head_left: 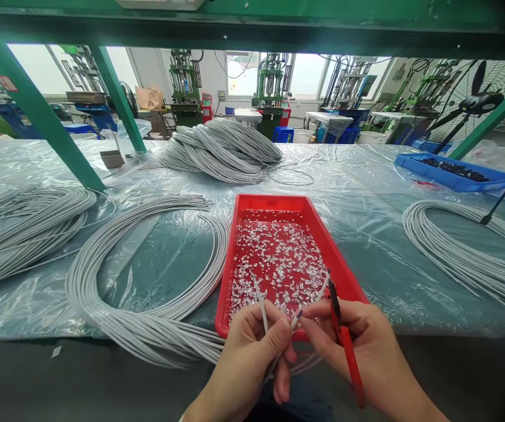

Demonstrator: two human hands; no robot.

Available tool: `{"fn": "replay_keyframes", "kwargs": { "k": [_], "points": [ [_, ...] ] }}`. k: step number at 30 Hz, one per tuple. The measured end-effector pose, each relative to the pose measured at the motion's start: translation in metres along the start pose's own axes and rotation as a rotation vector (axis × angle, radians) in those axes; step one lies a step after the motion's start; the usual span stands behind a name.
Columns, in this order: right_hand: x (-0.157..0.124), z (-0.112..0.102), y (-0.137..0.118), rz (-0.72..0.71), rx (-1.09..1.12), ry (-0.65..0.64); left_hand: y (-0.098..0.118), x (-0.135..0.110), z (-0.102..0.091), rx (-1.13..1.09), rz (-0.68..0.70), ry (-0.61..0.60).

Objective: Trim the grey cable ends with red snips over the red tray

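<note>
- Beyond the far edge of the plastic-covered table (358, 199), a workroom with bright windows (241, 76), green presses (272, 85) and, at the right, a black fan (474, 105).
- Over the tabletop, wrinkled clear sheeting, glossy with reflections.
- Towards the table's far edge, a heaped cable bundle (221, 149); left of the middle, a loose coil (82, 281); at the right, another coil (454, 264).
- At the near edge, a red tray (340, 264), long axis running away from the body, strewn with white scraps (274, 246).
- By the tray's near rim, left hand (252, 351) and right hand (366, 346).
- Inside the right hand's curled grip, a red-handled tool (351, 363), dark tip pointing away and slightly left.
- Pinched between left thumb and fingers, a thin cable (295, 320), long axis slanting away and rightward, dark end close to the right fingertips; contact impossible to tell.
- Also from the left hand, a pale strand (260, 296), aimed at the tray's far left corner.
</note>
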State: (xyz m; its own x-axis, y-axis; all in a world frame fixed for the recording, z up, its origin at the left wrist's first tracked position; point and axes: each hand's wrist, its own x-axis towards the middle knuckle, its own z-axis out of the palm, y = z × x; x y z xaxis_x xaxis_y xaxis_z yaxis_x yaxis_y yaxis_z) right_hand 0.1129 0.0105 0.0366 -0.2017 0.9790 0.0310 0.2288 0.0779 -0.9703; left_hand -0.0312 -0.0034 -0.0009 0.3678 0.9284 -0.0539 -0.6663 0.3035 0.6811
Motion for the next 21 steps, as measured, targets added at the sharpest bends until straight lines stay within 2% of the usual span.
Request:
{"fn": "replay_keyframes", "kwargs": {
  "k": [4, 6, 9, 13, 15, 19, 21],
  "points": [
    [-0.003, 0.004, -0.004, -0.132, -0.15, 0.169, -0.001, -0.001, 0.004, 0.049, 0.024, 0.048],
    [-0.005, 0.006, -0.007, -0.158, -0.208, 0.209, -0.002, -0.001, 0.006, 0.05, 0.043, 0.058],
    [-0.004, 0.007, -0.012, -0.111, -0.131, 0.151, -0.001, -0.001, 0.007, -0.02, 0.042, 0.044],
    [0.004, 0.004, -0.014, -0.004, 0.015, 0.022, 0.004, -0.001, 0.002, -0.156, -0.079, -0.13],
    [0.01, 0.001, -0.013, 0.035, 0.057, -0.02, 0.007, -0.001, 0.0, -0.185, -0.127, -0.173],
    [0.02, -0.011, -0.01, 0.066, 0.081, -0.11, 0.01, 0.001, -0.002, -0.172, -0.076, -0.034],
    [0.019, -0.021, -0.006, 0.06, 0.097, -0.077, 0.01, 0.001, 0.0, -0.152, -0.049, 0.061]
  ]
}}
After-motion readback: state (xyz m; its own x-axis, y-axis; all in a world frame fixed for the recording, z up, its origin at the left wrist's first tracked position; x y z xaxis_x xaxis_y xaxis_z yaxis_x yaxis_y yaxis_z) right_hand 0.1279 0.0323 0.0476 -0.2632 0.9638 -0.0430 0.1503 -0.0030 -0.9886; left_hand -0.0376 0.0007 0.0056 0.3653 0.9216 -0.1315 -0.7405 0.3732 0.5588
